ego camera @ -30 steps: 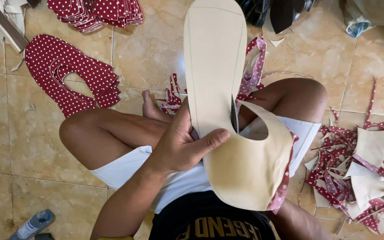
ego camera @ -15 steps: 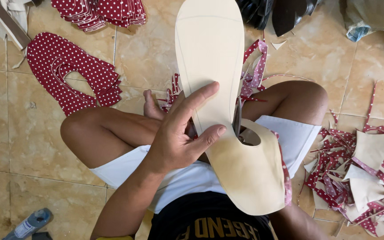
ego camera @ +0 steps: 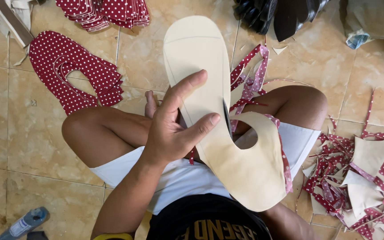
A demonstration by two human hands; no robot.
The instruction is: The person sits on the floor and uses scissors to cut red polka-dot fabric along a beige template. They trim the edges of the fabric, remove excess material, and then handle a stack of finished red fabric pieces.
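Template: a cream shoe-shaped template (ego camera: 210,133) is held up over the lap, long end toward 12 o'clock, rounded end with its cut-out toward 5 o'clock.
Blade: a thin dark edge (ego camera: 226,120) shows at the template's right side; whether it is scissors cannot be told.
Left hand: the left hand (ego camera: 174,129) grips the template from 9 o'clock, thumb across the face, forefinger stretched up along it.
Right hand: hidden under the template; its state cannot be told.
Fabric: dotted red fabric (ego camera: 283,164) lies behind the template, edging out at 4 o'clock.
Risk, slip: the one-sided pinch may let template and fabric shift, spoiling the outline.
Risk, cut: thumb and blade sit near each other; a jerk could nick it.
Around: cut red pieces (ego camera: 74,71) at 10 o'clock, scraps (ego camera: 361,178) at 3 o'clock, bottle (ego camera: 23,224) at 8 o'clock on the floor (ego camera: 18,146).
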